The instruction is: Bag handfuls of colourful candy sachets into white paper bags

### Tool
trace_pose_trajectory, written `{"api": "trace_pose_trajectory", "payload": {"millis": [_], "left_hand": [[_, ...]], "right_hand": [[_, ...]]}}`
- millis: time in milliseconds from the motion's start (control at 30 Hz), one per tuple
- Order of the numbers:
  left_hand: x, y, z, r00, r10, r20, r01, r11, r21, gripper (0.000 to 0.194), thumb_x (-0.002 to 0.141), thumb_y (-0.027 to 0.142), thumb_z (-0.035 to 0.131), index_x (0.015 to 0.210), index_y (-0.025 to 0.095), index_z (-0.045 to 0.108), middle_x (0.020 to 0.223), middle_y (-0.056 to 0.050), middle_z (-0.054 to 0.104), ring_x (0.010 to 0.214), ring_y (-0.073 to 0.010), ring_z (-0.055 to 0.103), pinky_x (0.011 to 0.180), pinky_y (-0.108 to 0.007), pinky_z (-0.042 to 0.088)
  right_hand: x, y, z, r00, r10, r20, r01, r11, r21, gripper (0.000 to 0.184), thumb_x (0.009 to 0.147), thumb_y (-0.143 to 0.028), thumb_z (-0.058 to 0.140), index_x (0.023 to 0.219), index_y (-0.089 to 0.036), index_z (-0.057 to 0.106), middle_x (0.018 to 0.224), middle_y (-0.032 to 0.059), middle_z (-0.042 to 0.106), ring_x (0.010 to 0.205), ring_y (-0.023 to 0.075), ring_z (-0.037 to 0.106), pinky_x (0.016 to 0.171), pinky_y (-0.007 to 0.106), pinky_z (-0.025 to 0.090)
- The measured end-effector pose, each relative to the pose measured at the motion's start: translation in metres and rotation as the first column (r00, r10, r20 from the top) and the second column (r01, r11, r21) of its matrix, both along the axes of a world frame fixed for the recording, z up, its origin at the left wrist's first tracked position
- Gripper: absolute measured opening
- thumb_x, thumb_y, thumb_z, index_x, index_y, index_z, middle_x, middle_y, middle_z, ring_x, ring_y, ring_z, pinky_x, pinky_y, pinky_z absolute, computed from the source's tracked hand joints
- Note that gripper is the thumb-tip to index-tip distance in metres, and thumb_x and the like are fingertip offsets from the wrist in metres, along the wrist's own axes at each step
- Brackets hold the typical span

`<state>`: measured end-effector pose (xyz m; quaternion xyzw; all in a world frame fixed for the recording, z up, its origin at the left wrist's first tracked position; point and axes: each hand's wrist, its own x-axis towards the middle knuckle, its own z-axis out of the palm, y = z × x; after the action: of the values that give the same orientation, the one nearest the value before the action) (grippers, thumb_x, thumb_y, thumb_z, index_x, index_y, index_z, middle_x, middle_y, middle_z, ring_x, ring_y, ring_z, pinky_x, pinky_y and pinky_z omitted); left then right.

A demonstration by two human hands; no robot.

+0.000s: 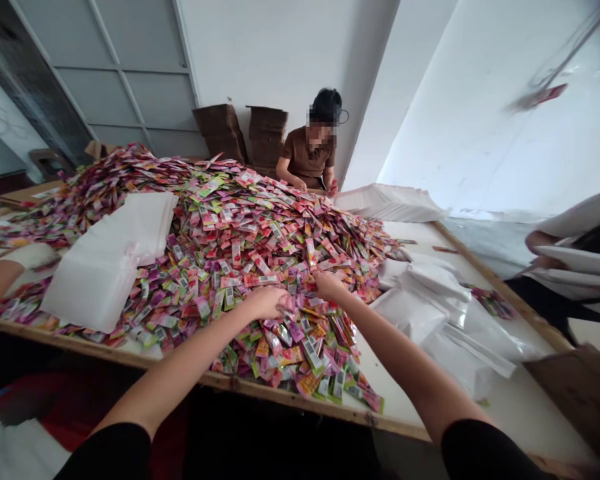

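A large heap of small printed sachets (260, 227) in pink, green, purple and orange covers the table. Over the front middle of the heap, my left hand (270, 303) is closed, its fingers curled down among the sachets; what lies in them is hidden. A little to its right, my right hand (329, 287) reaches into the heap with fingers pinched together. A sachet (311, 253) stands up right at those fingertips and seems to be held. White plastic bags (425, 300) lie on the table beside my right forearm.
A stack of white bags or sheets (95, 273) rests on the heap's left side, near another person's gloved hand (30, 256). Across the table sits a person in brown (310, 157). More white bags (390, 201) lie at the far right. A wooden rim (230, 382) edges the table.
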<state>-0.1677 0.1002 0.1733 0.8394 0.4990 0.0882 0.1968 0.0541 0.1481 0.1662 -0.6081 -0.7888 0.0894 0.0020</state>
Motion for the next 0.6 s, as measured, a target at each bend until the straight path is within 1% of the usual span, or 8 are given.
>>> {"api": "trace_pose_trajectory", "payload": {"millis": [100, 167, 267, 367, 433, 467, 533, 600], "left_hand": [[0.016, -0.008, -0.013, 0.997, -0.005, -0.072, 0.008, 0.999, 0.045, 0.015, 0.054, 0.013, 0.066, 0.069, 0.014, 0.063, 0.069, -0.011, 0.063, 0.077, -0.0288, 0.059, 0.074, -0.037, 0.040], [0.016, -0.004, -0.015, 0.998, 0.005, -0.059, -0.001, 0.998, 0.064, 0.009, 0.057, 0.014, 0.064, 0.065, 0.014, 0.061, 0.067, -0.009, 0.062, 0.074, -0.0267, 0.059, 0.072, -0.036, 0.040], [0.001, 0.011, -0.010, 1.000, 0.016, -0.002, -0.016, 0.997, 0.073, 0.018, 0.061, 0.031, 0.066, 0.067, 0.016, 0.058, 0.068, -0.004, 0.059, 0.070, -0.0204, 0.056, 0.067, -0.029, 0.041], [-0.021, 0.026, -0.001, 0.970, 0.139, 0.201, -0.149, 0.988, 0.036, 0.034, 0.071, 0.048, 0.055, 0.081, 0.016, 0.058, 0.074, -0.002, 0.059, 0.072, -0.0164, 0.055, 0.066, -0.025, 0.042], [-0.034, 0.031, 0.004, 0.904, 0.244, 0.351, -0.246, 0.969, -0.039, 0.039, 0.077, 0.050, 0.046, 0.092, 0.016, 0.057, 0.082, -0.003, 0.061, 0.077, -0.0164, 0.056, 0.069, -0.024, 0.043], [-0.037, 0.032, 0.006, 0.882, 0.284, 0.376, -0.280, 0.958, -0.067, 0.040, 0.077, 0.050, 0.045, 0.096, 0.016, 0.057, 0.087, -0.003, 0.062, 0.080, -0.0170, 0.057, 0.070, -0.024, 0.043], [-0.037, 0.031, 0.006, 0.910, 0.311, 0.273, -0.309, 0.950, -0.051, 0.043, 0.074, 0.050, 0.049, 0.102, 0.018, 0.056, 0.094, -0.005, 0.063, 0.085, -0.0191, 0.058, 0.073, -0.026, 0.043], [-0.028, 0.028, 0.001, 0.949, 0.301, 0.089, -0.302, 0.953, -0.004, 0.044, 0.067, 0.049, 0.059, 0.099, 0.018, 0.058, 0.092, -0.007, 0.064, 0.085, -0.0229, 0.060, 0.074, -0.029, 0.044]], "right_hand": [[-0.010, -0.001, -0.006, 0.999, -0.040, -0.021, 0.040, 0.999, 0.003, 0.030, 0.065, -0.020, 0.065, 0.094, -0.012, 0.059, 0.086, 0.0133, 0.064, 0.079, 0.0233, 0.061, 0.066, 0.026, 0.044], [-0.005, 0.003, 0.001, 0.997, -0.056, -0.056, 0.058, 0.998, 0.028, 0.025, 0.070, -0.025, 0.062, 0.092, -0.013, 0.059, 0.087, 0.0124, 0.064, 0.079, 0.0221, 0.061, 0.065, 0.025, 0.043], [0.013, 0.007, 0.020, 0.990, -0.060, -0.127, 0.070, 0.994, 0.079, 0.025, 0.078, -0.034, 0.053, 0.092, -0.013, 0.058, 0.090, 0.0098, 0.063, 0.080, 0.0196, 0.059, 0.065, 0.023, 0.042], [0.031, -0.001, 0.028, 0.969, -0.006, -0.248, 0.038, 0.992, 0.123, 0.022, 0.079, -0.032, 0.052, 0.091, -0.014, 0.057, 0.086, 0.0054, 0.062, 0.077, 0.0168, 0.057, 0.065, 0.022, 0.041], [0.037, -0.013, 0.021, 0.963, 0.025, -0.267, -0.001, 0.996, 0.089, 0.022, 0.073, -0.029, 0.058, 0.089, -0.015, 0.056, 0.081, 0.0035, 0.062, 0.073, 0.0160, 0.056, 0.063, 0.022, 0.040], [0.037, -0.020, 0.014, 0.967, 0.030, -0.254, -0.016, 0.998, 0.058, 0.024, 0.069, -0.029, 0.061, 0.089, -0.015, 0.056, 0.080, 0.0034, 0.061, 0.072, 0.0161, 0.056, 0.062, 0.022, 0.040], [0.034, -0.033, -0.004, 0.978, 0.035, -0.204, -0.036, 0.999, -0.001, 0.027, 0.065, -0.030, 0.065, 0.086, -0.015, 0.057, 0.077, 0.0044, 0.061, 0.071, 0.0171, 0.057, 0.060, 0.022, 0.040], [0.027, -0.041, -0.021, 0.989, 0.049, -0.136, -0.052, 0.999, -0.015, 0.028, 0.066, -0.029, 0.064, 0.089, -0.015, 0.057, 0.081, 0.0068, 0.062, 0.074, 0.0187, 0.059, 0.062, 0.023, 0.041]]}}
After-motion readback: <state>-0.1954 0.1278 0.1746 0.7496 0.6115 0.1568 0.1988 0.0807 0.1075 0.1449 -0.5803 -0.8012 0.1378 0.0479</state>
